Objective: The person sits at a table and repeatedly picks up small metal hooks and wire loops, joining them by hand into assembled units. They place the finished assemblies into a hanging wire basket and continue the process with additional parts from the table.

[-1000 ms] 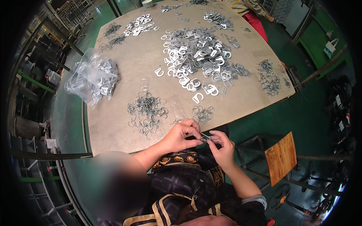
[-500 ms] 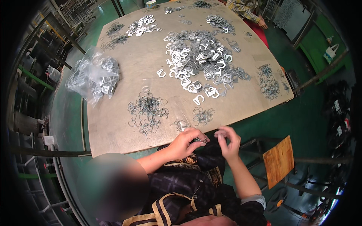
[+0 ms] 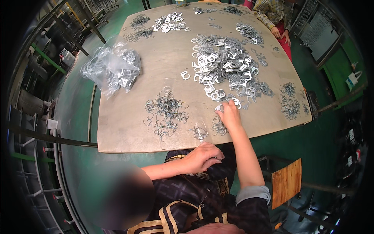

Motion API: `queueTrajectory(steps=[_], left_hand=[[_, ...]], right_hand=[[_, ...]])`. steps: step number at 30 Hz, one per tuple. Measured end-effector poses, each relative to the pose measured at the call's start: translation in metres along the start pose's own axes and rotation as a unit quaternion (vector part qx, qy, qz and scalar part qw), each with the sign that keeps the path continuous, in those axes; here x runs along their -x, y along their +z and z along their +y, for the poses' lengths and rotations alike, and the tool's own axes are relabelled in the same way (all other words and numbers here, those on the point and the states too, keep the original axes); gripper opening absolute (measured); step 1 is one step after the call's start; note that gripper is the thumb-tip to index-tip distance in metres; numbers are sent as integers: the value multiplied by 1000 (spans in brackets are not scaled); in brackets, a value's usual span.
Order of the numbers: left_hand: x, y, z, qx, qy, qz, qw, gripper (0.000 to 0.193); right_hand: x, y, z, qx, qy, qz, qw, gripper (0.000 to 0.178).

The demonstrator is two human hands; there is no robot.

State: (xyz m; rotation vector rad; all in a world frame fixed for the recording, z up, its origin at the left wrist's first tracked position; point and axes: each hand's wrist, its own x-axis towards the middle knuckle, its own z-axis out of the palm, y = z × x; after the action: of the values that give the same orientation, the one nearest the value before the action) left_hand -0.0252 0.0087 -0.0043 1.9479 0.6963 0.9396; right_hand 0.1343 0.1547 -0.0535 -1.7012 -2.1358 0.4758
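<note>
At the near edge of a large heap of flat silvery metal hooks (image 3: 228, 62), my right hand (image 3: 231, 117) pinches a flat metal hook (image 3: 219, 108) at its fingertips. The hook still lies at table level, partly covered by my fingers. Below that hand sits a small cluster of thin wire clips (image 3: 218, 126), partly hidden by it. My left hand (image 3: 205, 156) is curled closed over my lap, just off the table's near edge. Whatever is inside its fingers is hidden. A bigger pile of wire clips (image 3: 165, 111) lies forward and left of it.
The brown tabletop (image 3: 128, 132) also carries a clear plastic bag (image 3: 117, 68) of metal parts at left, and wire clips (image 3: 290, 101) at right. Another person (image 3: 274, 19) is at the far right corner. A wooden stool (image 3: 287, 183) stands right of me.
My right hand has gone from beside my left hand, forward to the hook at the heap's near edge. My left hand stays low and has turned, its fingers curled. The view has shifted.
</note>
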Motion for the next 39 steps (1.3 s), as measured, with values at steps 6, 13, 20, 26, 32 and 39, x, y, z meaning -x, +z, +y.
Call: queueTrajectory(steps=[6,13,20,26,32,39], left_hand=[[-2,2,-5,14,-16,35,999,15],[-7,-1,-2,-11,-58,114,992,12],[-13,10,-5,-47,-44,136,989,17],[-14,12,-6,-73,-41,135,987,14],[-11,-8,-15,-96,-56,115,987,19],[39,-52,-69,-432,-317,209,818,56]], right_hand=[[9,-4,9,107,-92,133,981,18],[90,-56,-18,-475,100,47,873,13],[140,-72,-35,-434,61,92,894,9],[145,-70,-40,-357,16,119,927,8],[149,-70,-44,-331,-5,155,931,7],[155,-81,-38,-334,1,173,927,4]])
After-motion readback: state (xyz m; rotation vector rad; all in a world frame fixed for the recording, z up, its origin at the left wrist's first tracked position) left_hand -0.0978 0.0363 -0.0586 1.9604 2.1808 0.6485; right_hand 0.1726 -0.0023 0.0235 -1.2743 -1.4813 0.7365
